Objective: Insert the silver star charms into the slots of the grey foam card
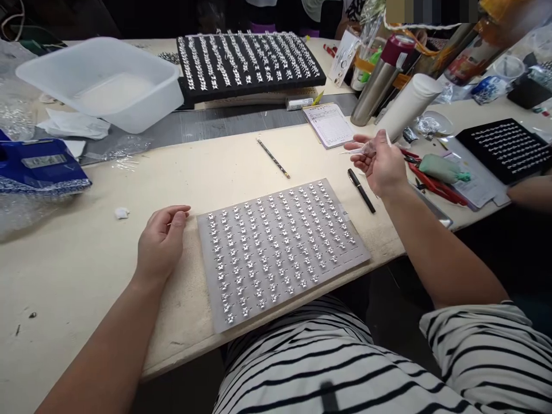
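At the left of the pale tabletop [99, 276], a crumpled white scrap [122, 213] is seen well apart from the work. To its right, the left hand [161, 244] is rested on the table, its fingers loosely curled and its thumb laid close to the forefinger; whether anything small is pinched there cannot be told.

Just right of those fingertips, a grey board [209, 264] is set flat, its far left corner almost reached by them, though a narrow gap is shown. Its long axis is run from left to right, with the right end swung farther away. Slanting rows of shiny star-shaped pieces [270, 237] are carried across it, and slits without pieces are shown toward the near right corner.

Beyond the board, a pencil [273, 158] is laid aslant, and to the right of the board a black pen [361, 190] is placed. Farther right, a slender pointed tool [362, 149] is gripped in the right hand [383, 167], its tip aimed left and the other fingers spread loosely. From that tip, the board is found to the left and nearer the body; by the left hand it is more closely approached.
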A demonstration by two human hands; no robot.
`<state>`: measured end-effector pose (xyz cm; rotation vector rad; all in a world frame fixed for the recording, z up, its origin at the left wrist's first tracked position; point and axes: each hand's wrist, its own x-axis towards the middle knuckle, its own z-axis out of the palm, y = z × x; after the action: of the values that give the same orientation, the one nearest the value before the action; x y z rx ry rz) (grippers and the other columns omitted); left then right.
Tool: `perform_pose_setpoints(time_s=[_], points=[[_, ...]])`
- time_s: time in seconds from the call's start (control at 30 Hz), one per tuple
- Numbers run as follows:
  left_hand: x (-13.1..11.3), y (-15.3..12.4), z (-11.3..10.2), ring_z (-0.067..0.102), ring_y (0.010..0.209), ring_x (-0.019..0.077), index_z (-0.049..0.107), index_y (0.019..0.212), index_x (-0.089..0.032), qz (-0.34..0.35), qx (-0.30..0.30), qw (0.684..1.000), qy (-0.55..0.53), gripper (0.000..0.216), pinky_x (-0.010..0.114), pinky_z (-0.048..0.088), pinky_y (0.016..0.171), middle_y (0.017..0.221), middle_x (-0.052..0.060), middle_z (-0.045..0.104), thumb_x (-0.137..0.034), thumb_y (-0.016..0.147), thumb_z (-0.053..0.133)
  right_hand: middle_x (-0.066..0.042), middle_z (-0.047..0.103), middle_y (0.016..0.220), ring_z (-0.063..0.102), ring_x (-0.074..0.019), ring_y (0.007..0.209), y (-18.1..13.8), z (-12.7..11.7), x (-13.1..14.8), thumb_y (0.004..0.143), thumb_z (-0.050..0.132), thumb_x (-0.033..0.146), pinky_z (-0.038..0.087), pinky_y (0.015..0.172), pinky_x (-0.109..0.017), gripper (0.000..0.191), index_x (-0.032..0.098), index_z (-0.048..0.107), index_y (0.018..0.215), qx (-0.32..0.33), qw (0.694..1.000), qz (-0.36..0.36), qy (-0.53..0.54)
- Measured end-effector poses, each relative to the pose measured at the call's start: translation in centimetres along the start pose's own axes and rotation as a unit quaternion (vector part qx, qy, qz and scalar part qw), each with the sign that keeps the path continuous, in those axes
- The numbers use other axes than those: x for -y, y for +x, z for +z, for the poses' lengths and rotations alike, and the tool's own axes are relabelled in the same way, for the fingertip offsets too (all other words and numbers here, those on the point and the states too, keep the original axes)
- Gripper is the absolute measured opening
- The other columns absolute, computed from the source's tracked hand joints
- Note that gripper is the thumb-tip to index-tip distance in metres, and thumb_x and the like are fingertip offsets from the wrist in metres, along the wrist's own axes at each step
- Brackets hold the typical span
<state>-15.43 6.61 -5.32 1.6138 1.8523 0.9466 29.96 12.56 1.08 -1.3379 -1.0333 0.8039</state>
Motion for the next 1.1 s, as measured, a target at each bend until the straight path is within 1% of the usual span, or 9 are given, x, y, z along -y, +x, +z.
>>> perform_pose_setpoints(time_s=[0.1,0.3,0.43,0.53,0.63,0.77,0.87,1.0,1.1], points=[[-0.3,-0.2,-0.3,0.067,0.108,0.0205,0.069,0.122,-0.023,-0.032,0.013,0.999,0.000,0.031,0.035,0.051,0.103,0.122,0.003,0.069,-0.039,0.101,0.054,-0.004,0.078,0.089,0.068,-0.0089,0.065,-2.2,1.1,0.5,0.091,0.052,0.077,0.055,0.052,-0.021,0.059,0.022,0.070,0.096,-0.001,0.999,0.017,0.040],[-1.7,-1.2,-1.9,0.068,0.089,0.0159,0.063,0.128,-0.022,-0.138,0.086,0.986,-0.047,0.038,0.026,0.059,0.073,0.112,0.004,0.071,-0.046,0.101,0.053,-0.001,0.077,0.089,0.067,-0.0062,0.065,-4.8,1.2,-0.2,0.093,0.058,0.069,0.058,0.059,-0.017,0.049,0.024,0.074,0.100,-0.005,0.997,0.029,0.066],[-2.6,-1.7,-2.8,0.072,0.083,0.0179,0.069,0.115,-0.018,-0.201,0.161,0.965,-0.057,0.038,0.030,0.062,0.078,0.094,0.006,0.074,-0.050,0.100,0.055,-0.002,0.076,0.095,0.071,-0.0069,0.078,-6.6,-0.9,-1.7,0.094,0.054,0.071,0.061,0.071,-0.015,0.052,0.025,0.076,0.105,-0.009,0.992,0.073,0.100],[-2.8,-1.9,-3.1,0.073,0.084,0.0198,0.071,0.104,-0.018,-0.233,0.217,0.945,-0.068,0.036,0.032,0.063,0.080,0.092,0.008,0.075,-0.049,0.100,0.054,-0.005,0.076,0.102,0.070,-0.0074,0.082,-8.5,-2.9,-2.9,0.095,0.052,0.070,0.061,0.075,-0.014,0.055,0.021,0.078,0.100,-0.064,0.983,0.107,0.138],[-2.5,-2.0,-3.1,0.074,0.086,0.0207,0.073,0.103,-0.020,-0.239,0.244,0.936,-0.083,0.035,0.031,0.064,0.081,0.095,0.009,0.076,-0.049,0.099,0.054,-0.009,0.072,0.097,0.067,-0.0058,0.074,-10.8,-4.5,-4.1,0.100,0.045,0.067,0.059,0.071,-0.010,0.065,0.012,0.079,0.096,-0.152,0.965,0.135,0.166],[-2.3,-2.1,-2.7,0.075,0.093,0.0218,0.072,0.109,-0.021,-0.248,0.279,0.920,-0.120,0.038,0.030,0.064,0.080,0.102,0.010,0.077,-0.054,0.096,0.059,-0.009,0.073,0.096,0.066,-0.0044,0.071,-13.2,-5.7,-5.3,0.106,0.041,0.051,0.057,0.067,-0.008,0.055,0.014,0.078,0.090,-0.217,0.953,0.133,0.164],[-2.3,-2.3,-2.3,0.075,0.094,0.0235,0.071,0.111,-0.021,-0.250,0.296,0.911,-0.141,0.041,0.030,0.064,0.076,0.103,0.011,0.077,-0.057,0.094,0.062,-0.009,0.076,0.103,0.071,-0.0079,0.080,-13.4,-6.1,-5.9,0.104,0.043,0.055,0.059,0.068,-0.012,0.052,0.020,0.079,0.091,-0.233,0.955,0.127,0.136],[-2.4,-2.4,-2.0,0.077,0.095,0.0240,0.071,0.112,-0.020,-0.243,0.305,0.910,-0.146,0.040,0.030,0.064,0.075,0.104,0.012,0.077,-0.055,0.096,0.061,-0.007,0.080,0.111,0.075,-0.0199,0.104,-11.5,-6.2,-6.7,0.087,0.064,0.060,0.063,0.071,-0.022,0.033,0.032,0.080,0.088,-0.238,0.959,0.125,0.089],[-2.4,-2.4,-2.0,0.076,0.099,0.0225,0.070,0.116,-0.019,-0.236,0.319,0.903,-0.164,0.037,0.030,0.064,0.079,0.107,0.012,0.077,-0.050,0.098,0.059,-0.007,0.080,0.114,0.075,-0.0223,0.109,-9.3,-6.0,-6.9,0.086,0.058,0.065,0.064,0.071,-0.027,0.037,0.035,0.080,0.085,-0.251,0.960,0.106,0.070]])
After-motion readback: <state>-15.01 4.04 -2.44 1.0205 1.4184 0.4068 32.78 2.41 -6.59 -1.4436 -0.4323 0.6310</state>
